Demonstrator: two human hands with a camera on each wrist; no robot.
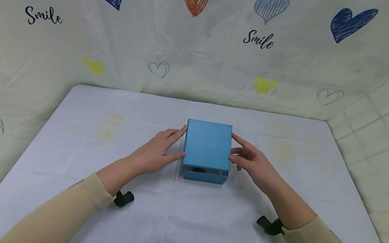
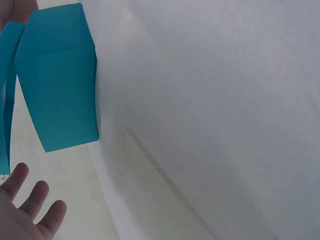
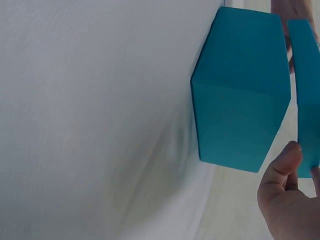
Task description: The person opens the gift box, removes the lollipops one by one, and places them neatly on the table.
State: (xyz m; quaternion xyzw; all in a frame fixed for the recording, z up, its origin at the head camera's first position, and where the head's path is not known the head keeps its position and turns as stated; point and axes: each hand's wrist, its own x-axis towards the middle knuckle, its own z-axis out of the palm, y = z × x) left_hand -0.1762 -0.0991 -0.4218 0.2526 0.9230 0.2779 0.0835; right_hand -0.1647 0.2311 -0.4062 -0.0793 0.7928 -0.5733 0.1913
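A square blue box lid is held level a little above an open blue box on the table. My left hand grips the lid's left side, thumb near the front and forefinger near the back corner. At its right side, my right hand holds the lid between thumb and forefinger, the other fingers bent beneath. Both wrist views show a gap between the lid and the box. Something dark shows through the front gap; what it is cannot be told.
A white cloth covers the table, its far edge close to a hanging sheet printed with hearts and "Smile". Black wrist mounts stick out below each sleeve, over the table.
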